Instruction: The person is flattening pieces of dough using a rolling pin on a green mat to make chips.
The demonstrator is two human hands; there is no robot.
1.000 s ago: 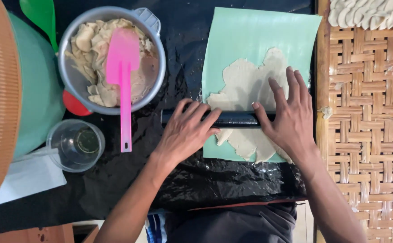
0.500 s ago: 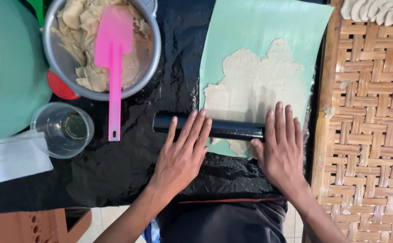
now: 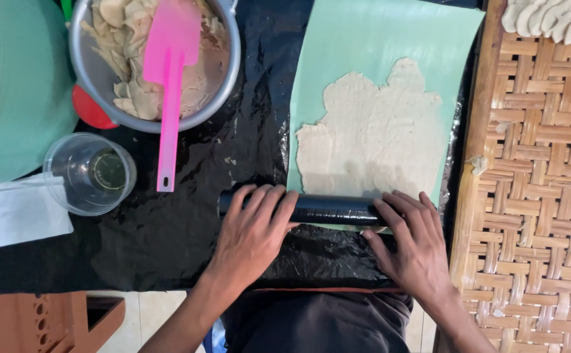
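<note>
A black rolling pin (image 3: 328,208) lies across the near edge of a green mat (image 3: 377,39). A thin, ragged sheet of pale dough (image 3: 370,137) is spread flat on the mat just beyond the pin. My left hand (image 3: 253,235) rests palm down on the pin's left end, fingers stretched over it. My right hand (image 3: 413,238) presses on its right end in the same way. Both hands sit on top of the pin rather than wrapped around it.
Black plastic sheeting (image 3: 181,248) covers the work surface. A metal bowl (image 3: 223,78) of dough pieces holds a pink spatula (image 3: 168,85). A clear plastic cup (image 3: 89,173) stands at left by a teal container (image 3: 17,91). A woven bamboo tray (image 3: 540,196) lies at right.
The rolling pin and both hands have come back toward me, from the middle of the dough to the mat's near edge. The dough sheet now lies fully uncovered.
</note>
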